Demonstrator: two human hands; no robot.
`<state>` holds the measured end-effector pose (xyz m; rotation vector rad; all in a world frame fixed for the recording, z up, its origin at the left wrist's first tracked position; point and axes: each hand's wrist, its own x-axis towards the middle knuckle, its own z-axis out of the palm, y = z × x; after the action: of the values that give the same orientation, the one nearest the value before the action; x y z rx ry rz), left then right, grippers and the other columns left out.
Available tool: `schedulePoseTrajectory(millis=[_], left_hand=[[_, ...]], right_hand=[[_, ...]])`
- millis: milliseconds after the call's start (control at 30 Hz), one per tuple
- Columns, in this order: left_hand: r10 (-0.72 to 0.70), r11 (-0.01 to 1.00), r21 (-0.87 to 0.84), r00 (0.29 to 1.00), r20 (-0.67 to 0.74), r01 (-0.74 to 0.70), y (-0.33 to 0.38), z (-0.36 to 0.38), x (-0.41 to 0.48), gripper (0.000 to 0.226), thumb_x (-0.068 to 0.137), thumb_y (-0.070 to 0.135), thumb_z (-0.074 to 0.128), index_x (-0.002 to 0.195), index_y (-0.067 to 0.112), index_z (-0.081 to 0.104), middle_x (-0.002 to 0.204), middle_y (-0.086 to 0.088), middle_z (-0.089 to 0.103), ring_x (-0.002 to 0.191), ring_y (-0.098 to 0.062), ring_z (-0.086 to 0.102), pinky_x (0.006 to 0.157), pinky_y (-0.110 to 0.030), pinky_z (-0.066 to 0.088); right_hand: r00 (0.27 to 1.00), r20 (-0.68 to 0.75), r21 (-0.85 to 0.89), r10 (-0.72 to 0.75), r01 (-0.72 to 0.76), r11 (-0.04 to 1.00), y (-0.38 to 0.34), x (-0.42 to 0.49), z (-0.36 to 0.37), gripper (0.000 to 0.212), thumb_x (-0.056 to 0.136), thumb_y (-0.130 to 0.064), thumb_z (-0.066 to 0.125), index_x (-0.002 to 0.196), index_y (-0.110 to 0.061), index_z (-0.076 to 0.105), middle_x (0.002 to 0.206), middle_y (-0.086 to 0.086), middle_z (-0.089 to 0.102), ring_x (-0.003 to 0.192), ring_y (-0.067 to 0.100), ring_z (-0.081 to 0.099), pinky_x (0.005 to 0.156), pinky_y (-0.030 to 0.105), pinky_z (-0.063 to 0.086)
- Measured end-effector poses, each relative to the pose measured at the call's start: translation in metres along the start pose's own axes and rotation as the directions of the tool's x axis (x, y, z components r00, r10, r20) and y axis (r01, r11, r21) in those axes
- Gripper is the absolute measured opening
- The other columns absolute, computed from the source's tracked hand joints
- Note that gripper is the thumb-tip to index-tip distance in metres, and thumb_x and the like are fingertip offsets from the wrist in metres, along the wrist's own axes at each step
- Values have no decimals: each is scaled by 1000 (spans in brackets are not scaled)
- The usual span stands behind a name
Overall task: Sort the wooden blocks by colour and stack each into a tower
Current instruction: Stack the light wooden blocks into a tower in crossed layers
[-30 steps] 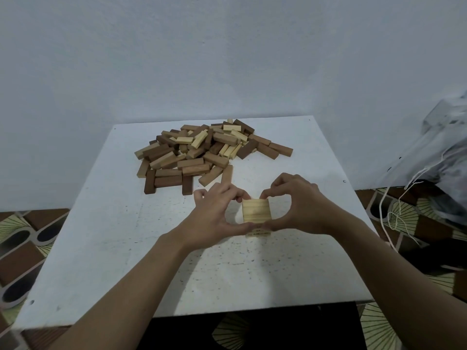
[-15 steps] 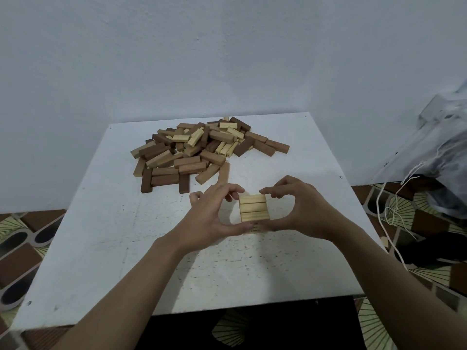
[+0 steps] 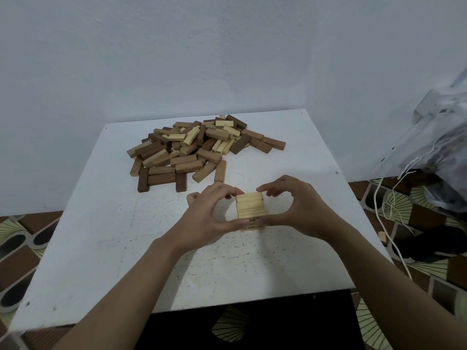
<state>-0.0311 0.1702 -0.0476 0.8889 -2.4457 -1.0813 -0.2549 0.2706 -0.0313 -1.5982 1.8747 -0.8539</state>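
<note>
A person is holding a small stack point(image 3: 250, 205) of pale blocks on the white desk point(image 3: 101, 236), with one hand at each side of it. The top layer of the stack is showing three pale blocks lying side by side, and a lower layer is peeking out under its near edge.

The left hand point(image 3: 204, 218) is lying to the left of the stack. Its fingers point(image 3: 227, 192) are curling over to the far left corner and its thumb is pressing at the near left corner, so it is pinching the stack. The right hand point(image 3: 298, 210) is doing the same at the right of the stack: its fingers point(image 3: 271, 189) are touching the far right corner and its thumb is sitting at the near right corner.

Beyond the stack and a little to its left, a loose pile point(image 3: 192, 150) of dark brown, mid brown and pale blocks is lying mixed together. One brown block point(image 3: 220, 171) is lying between the pile and the stack, just beyond the left hand.

Far to the right of the stack, off the desk, a clear plastic bag point(image 3: 444, 152) is resting, with a white cord point(image 3: 379, 198) hanging near it.
</note>
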Motion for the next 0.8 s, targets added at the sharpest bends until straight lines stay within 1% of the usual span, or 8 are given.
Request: schedulePoseTrajectory(millis=[133,400,533,600,667,733,767,800], left_hand=[[-14,1000,-2,1000,7,14,2,-1,0,57,75,63,73,125,40,59,127,25,53,125,0,46,108,-46,27],[-1,1000,-22,1000,10,1,4,-2,0,59,75,66,73,126,40,58,126,25,53,125,-1,47,107,-54,31],[-11,1000,-24,1000,11,11,4,-3,-1,67,72,73,70,130,41,57,127,25,53,125,0,48,107,-56,34],[-32,999,-32,999,5,32,3,-2,-2,75,71,76,68,136,41,53,128,26,53,127,-1,48,109,-55,33],[-91,991,-101,996,-14,89,6,0,-7,83,73,83,62,145,43,47,136,28,51,134,-6,44,113,-52,35],[-162,959,-239,987,-18,153,10,9,-18,88,79,88,51,152,42,39,150,20,47,142,-14,40,116,-52,38],[-163,944,-294,987,-13,152,10,16,-25,84,85,86,45,156,40,34,152,14,47,142,-17,42,117,-55,37],[-152,943,-302,988,-10,142,10,24,-31,77,93,80,37,158,40,28,155,11,45,144,-17,41,118,-59,33]], right_hand=[[1000,-6,3,-6,6,1000,2,0,1,58,57,-63,82,110,-49,64,105,-20,62,100,-3,55,89,35,54],[1000,-24,18,-1,1,1000,2,-2,1,61,62,-48,90,119,-36,68,103,-17,64,98,2,59,85,23,51],[1000,-12,24,17,-16,1000,1,-4,2,63,62,-51,89,119,-36,68,104,-18,63,98,0,58,82,17,45],[1000,-5,20,30,-30,999,0,-6,1,67,61,-61,82,121,-37,66,105,-20,63,99,-2,58,82,17,44],[997,-46,73,65,-62,995,-1,-11,4,66,67,-67,73,126,-38,63,110,-21,62,103,-3,57,87,19,45],[989,-105,150,102,-85,985,1,-22,13,59,83,-67,58,135,-37,56,125,-21,59,115,-6,53,99,23,45],[987,-111,179,115,-94,979,2,-28,18,57,92,-66,48,141,-36,51,135,-21,54,124,-7,48,107,26,41],[988,-92,204,124,-103,973,3,-34,24,58,98,-65,38,148,-35,44,146,-22,46,133,-9,39,114,28,34]])
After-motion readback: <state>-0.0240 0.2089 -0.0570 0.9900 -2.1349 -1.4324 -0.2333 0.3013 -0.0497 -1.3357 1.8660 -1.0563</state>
